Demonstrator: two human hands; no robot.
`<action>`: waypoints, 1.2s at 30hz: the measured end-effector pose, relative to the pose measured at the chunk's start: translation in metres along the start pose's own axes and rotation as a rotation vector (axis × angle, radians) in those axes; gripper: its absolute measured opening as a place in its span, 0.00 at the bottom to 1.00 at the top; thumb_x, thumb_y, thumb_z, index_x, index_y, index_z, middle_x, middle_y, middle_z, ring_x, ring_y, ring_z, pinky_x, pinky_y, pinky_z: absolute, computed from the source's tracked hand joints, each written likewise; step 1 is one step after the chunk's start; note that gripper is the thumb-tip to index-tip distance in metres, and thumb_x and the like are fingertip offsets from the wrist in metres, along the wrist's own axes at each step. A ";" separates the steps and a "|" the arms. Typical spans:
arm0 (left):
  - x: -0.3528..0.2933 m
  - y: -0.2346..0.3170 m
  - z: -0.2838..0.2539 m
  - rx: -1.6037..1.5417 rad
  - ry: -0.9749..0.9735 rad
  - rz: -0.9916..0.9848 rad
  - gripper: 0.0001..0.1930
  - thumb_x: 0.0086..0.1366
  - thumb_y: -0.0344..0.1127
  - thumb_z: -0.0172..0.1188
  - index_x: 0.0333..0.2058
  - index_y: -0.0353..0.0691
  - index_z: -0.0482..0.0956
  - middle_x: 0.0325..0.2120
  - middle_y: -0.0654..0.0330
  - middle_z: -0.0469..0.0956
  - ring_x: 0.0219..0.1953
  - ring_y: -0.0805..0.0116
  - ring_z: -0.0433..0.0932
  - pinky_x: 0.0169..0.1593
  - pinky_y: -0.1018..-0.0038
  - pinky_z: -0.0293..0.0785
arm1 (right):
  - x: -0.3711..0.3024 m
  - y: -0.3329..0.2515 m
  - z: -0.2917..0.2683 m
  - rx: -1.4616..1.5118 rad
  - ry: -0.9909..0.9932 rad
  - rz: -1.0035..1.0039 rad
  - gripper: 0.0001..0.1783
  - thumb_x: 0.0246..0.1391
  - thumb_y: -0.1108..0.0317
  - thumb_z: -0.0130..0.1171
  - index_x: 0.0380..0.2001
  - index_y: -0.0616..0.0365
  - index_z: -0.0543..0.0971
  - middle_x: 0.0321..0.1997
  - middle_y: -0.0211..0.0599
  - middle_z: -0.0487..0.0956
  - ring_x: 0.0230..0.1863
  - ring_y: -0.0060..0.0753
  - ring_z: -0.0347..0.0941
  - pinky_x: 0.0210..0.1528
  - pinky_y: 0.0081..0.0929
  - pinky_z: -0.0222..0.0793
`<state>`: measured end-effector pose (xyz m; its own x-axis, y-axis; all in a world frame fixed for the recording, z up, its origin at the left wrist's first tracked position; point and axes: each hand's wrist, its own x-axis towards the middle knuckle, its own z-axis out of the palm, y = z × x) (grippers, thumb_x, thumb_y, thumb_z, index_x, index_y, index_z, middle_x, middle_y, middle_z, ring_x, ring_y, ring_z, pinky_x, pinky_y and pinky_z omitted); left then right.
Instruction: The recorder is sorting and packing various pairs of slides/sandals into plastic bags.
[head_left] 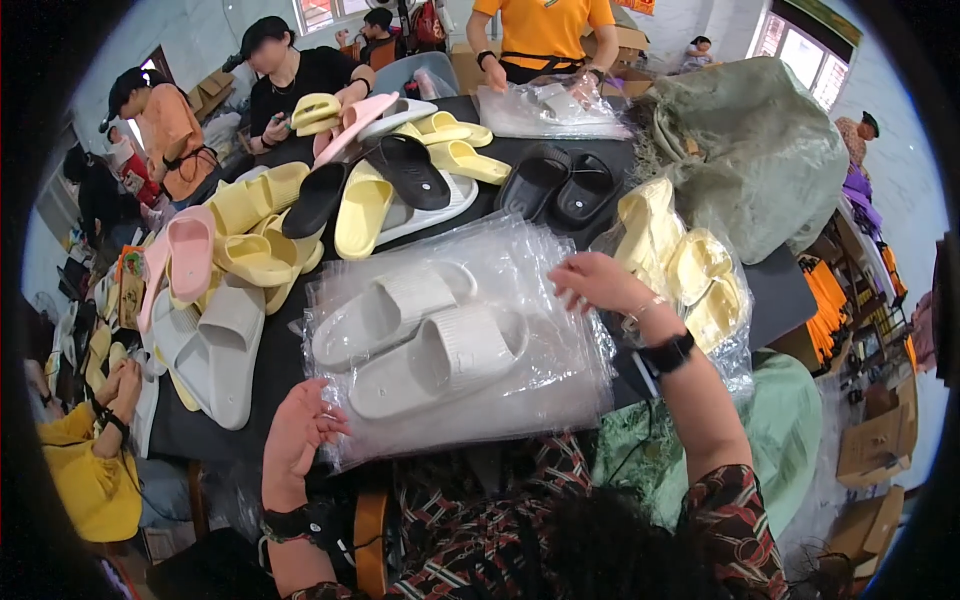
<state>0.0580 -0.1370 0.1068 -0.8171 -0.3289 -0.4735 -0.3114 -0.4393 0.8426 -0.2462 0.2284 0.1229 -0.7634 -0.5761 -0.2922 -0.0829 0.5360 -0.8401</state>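
Note:
A pair of light grey slides [435, 362] lies side by side on a thick stack of clear plastic bags [540, 390] in front of me. Whether the top bag covers part of the slides, I cannot tell. My left hand [303, 425] is at the stack's near left corner, its fingers loosely bent and apart, holding nothing I can see. Above the stack's right edge hovers my right hand [600, 283], with loosely curved fingers and nothing visible in them. Just beyond it, pale yellow slides [700, 275] sit in clear plastic.
Loose yellow slides [365, 210], a pink slide [190, 252] and grey slides [230, 350] are heaped at the left. Black slides [585, 190] stand beyond the stack. A green sack [745, 150] bulges at the far right. Across the table [770, 300], a person in orange handles bags.

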 end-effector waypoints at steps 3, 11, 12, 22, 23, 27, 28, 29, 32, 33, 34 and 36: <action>0.003 -0.003 0.011 0.055 0.003 -0.053 0.22 0.68 0.33 0.58 0.57 0.36 0.63 0.26 0.56 0.79 0.25 0.66 0.81 0.26 0.79 0.70 | 0.056 0.006 0.013 0.127 0.080 -0.098 0.25 0.61 0.53 0.59 0.44 0.69 0.76 0.34 0.45 0.82 0.26 0.30 0.81 0.27 0.27 0.78; -0.009 -0.019 0.009 0.222 -0.084 0.129 0.34 0.62 0.23 0.61 0.64 0.32 0.56 0.22 0.57 0.79 0.26 0.69 0.81 0.28 0.80 0.69 | 0.121 0.024 0.037 -0.225 0.240 -0.164 0.29 0.49 0.67 0.65 0.53 0.64 0.69 0.30 0.46 0.82 0.25 0.36 0.81 0.31 0.33 0.77; -0.010 -0.018 0.008 0.253 -0.103 0.142 0.35 0.61 0.22 0.61 0.65 0.32 0.55 0.22 0.57 0.79 0.26 0.69 0.80 0.29 0.80 0.69 | 0.122 0.027 0.035 -0.151 0.265 -0.236 0.27 0.49 0.70 0.64 0.52 0.63 0.69 0.29 0.45 0.82 0.25 0.35 0.81 0.32 0.34 0.77; 0.002 -0.006 0.021 0.369 -0.193 0.169 0.38 0.60 0.20 0.59 0.67 0.32 0.54 0.22 0.58 0.79 0.25 0.70 0.80 0.31 0.79 0.70 | 0.046 0.014 0.011 0.012 0.454 -0.316 0.24 0.53 0.73 0.64 0.52 0.57 0.69 0.29 0.43 0.81 0.29 0.36 0.79 0.34 0.33 0.74; 0.004 -0.006 0.025 0.371 -0.206 0.166 0.38 0.60 0.20 0.59 0.67 0.32 0.54 0.22 0.58 0.79 0.25 0.70 0.80 0.31 0.79 0.70 | 0.045 0.027 0.009 -0.103 0.467 -0.321 0.24 0.53 0.71 0.64 0.52 0.58 0.69 0.28 0.43 0.81 0.30 0.40 0.80 0.36 0.36 0.74; 0.017 -0.005 0.027 0.390 -0.158 0.134 0.37 0.60 0.18 0.59 0.67 0.32 0.56 0.22 0.57 0.79 0.24 0.71 0.79 0.30 0.79 0.71 | 0.011 0.030 0.011 -0.390 0.428 -0.430 0.29 0.55 0.66 0.66 0.58 0.59 0.67 0.46 0.44 0.78 0.45 0.40 0.78 0.46 0.35 0.75; 0.017 -0.004 0.025 0.385 -0.115 0.120 0.36 0.60 0.18 0.59 0.67 0.32 0.56 0.22 0.57 0.79 0.23 0.71 0.78 0.29 0.79 0.71 | 0.000 0.023 0.012 -0.392 0.412 -0.502 0.32 0.55 0.64 0.67 0.59 0.59 0.66 0.53 0.47 0.75 0.52 0.42 0.75 0.51 0.37 0.73; 0.017 -0.003 0.024 0.389 -0.115 0.114 0.36 0.60 0.18 0.59 0.67 0.32 0.56 0.22 0.57 0.79 0.23 0.71 0.78 0.29 0.79 0.71 | -0.008 0.023 0.003 -0.448 0.261 -0.545 0.47 0.51 0.56 0.71 0.67 0.61 0.58 0.69 0.52 0.61 0.69 0.49 0.60 0.66 0.43 0.61; 0.012 -0.003 0.017 0.345 -0.080 0.129 0.36 0.59 0.18 0.59 0.66 0.32 0.57 0.22 0.58 0.78 0.23 0.71 0.77 0.29 0.79 0.72 | -0.038 0.011 0.010 -0.697 0.005 -0.692 0.67 0.40 0.45 0.76 0.72 0.59 0.45 0.76 0.55 0.49 0.76 0.57 0.43 0.73 0.53 0.47; 0.012 -0.002 0.016 0.359 -0.086 0.140 0.36 0.59 0.18 0.59 0.66 0.33 0.56 0.22 0.58 0.78 0.23 0.71 0.78 0.29 0.79 0.72 | -0.043 0.012 0.016 -0.700 -0.163 -0.502 0.81 0.29 0.41 0.79 0.73 0.56 0.34 0.79 0.51 0.36 0.78 0.57 0.26 0.76 0.57 0.31; 0.013 0.000 0.016 0.374 -0.095 0.151 0.37 0.59 0.18 0.59 0.67 0.33 0.56 0.22 0.59 0.78 0.23 0.71 0.78 0.29 0.79 0.72 | -0.047 0.019 0.022 -0.697 -0.161 -0.493 0.81 0.29 0.41 0.79 0.73 0.56 0.34 0.79 0.51 0.36 0.78 0.57 0.26 0.76 0.57 0.31; 0.011 0.005 0.014 0.363 -0.096 0.169 0.37 0.59 0.18 0.59 0.67 0.34 0.56 0.23 0.59 0.78 0.23 0.71 0.78 0.29 0.79 0.72 | -0.046 0.039 0.037 -0.938 -0.291 -0.301 0.84 0.23 0.40 0.80 0.73 0.57 0.33 0.79 0.50 0.36 0.78 0.59 0.27 0.76 0.55 0.29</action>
<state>0.0403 -0.1308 0.1089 -0.9077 -0.2836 -0.3093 -0.3059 -0.0572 0.9503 -0.1904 0.2531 0.0869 -0.4533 -0.8269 -0.3328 -0.8079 0.5389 -0.2386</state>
